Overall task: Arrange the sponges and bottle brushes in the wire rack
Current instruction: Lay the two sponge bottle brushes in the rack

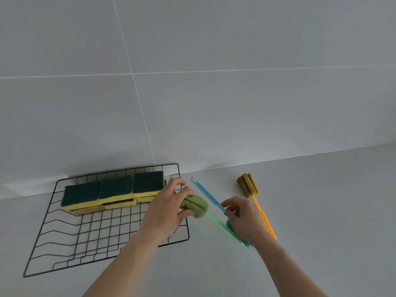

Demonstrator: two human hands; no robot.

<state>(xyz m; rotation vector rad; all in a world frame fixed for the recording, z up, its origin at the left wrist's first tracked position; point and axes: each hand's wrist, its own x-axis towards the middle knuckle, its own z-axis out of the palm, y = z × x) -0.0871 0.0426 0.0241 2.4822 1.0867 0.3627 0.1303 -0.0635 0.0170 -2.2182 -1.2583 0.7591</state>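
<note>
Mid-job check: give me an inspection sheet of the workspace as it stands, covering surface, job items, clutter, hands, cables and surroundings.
Surface: pale grey counter, bare where visible.
Wire rack: black, at the wall, front half unfilled.
Sponges: green-topped yellow ones stacked in a row along the rack's back.
Green bottle brush: foam head in the left hand, handle running toward the right hand, at the rack's right edge.
Blue bottle brush: on the counter outside the rack, handle pinched by the right hand.
Orange bottle brush: on the counter, untouched.
Clutter: nothing seen.
Left hand: closed on the green brush head.
Right hand: fingers on the blue handle.
Cables: nothing seen.
Surroundings: grey tiled wall.
</note>
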